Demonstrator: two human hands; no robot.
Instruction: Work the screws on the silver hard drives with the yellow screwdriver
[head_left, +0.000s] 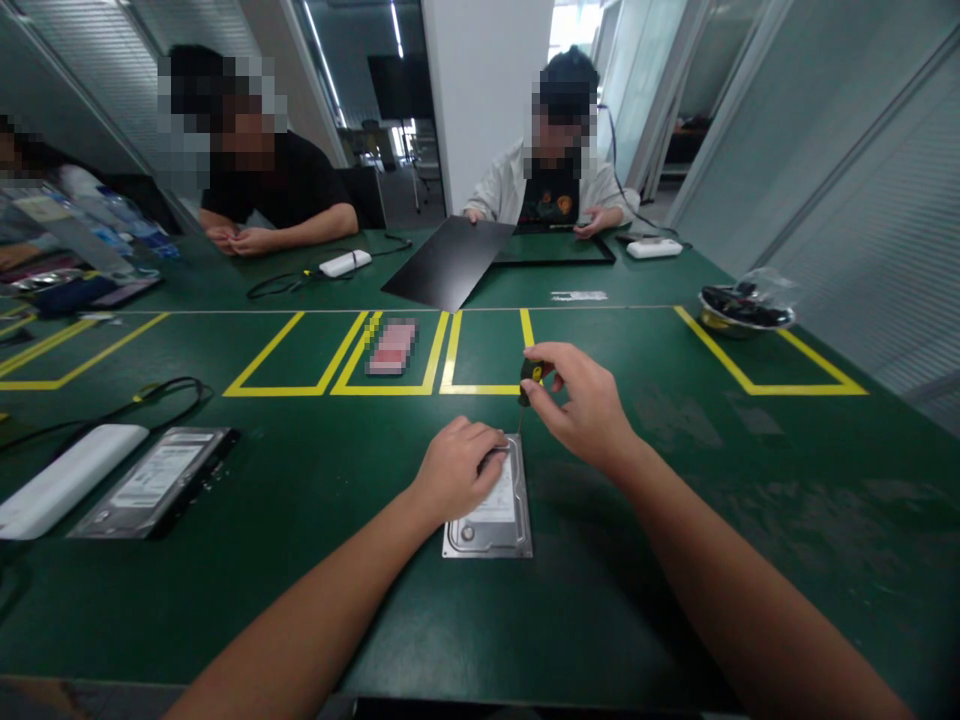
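Note:
A silver hard drive (523, 500) with a white label lies flat on the green table, its short side towards me. My left hand (459, 468) rests on its upper left part, fingers curled over the cover and holding it down; part of the label is hidden. Between the thumb and fingers of my right hand (585, 405) is a screwdriver (532, 378) with a short black and yellow handle. It stands almost upright, and its thin shaft reaches down to the drive's far right corner. Whether the tip sits in a screw is too small to tell.
Left of me lie a second hard drive (165, 475), a white power strip (71, 480) and a black cable (172, 385). Yellow tape (487, 389) marks rectangles on the table. A bowl (746, 312) stands at right. Across the table, one person holds a dark panel (454, 260); others sit further left.

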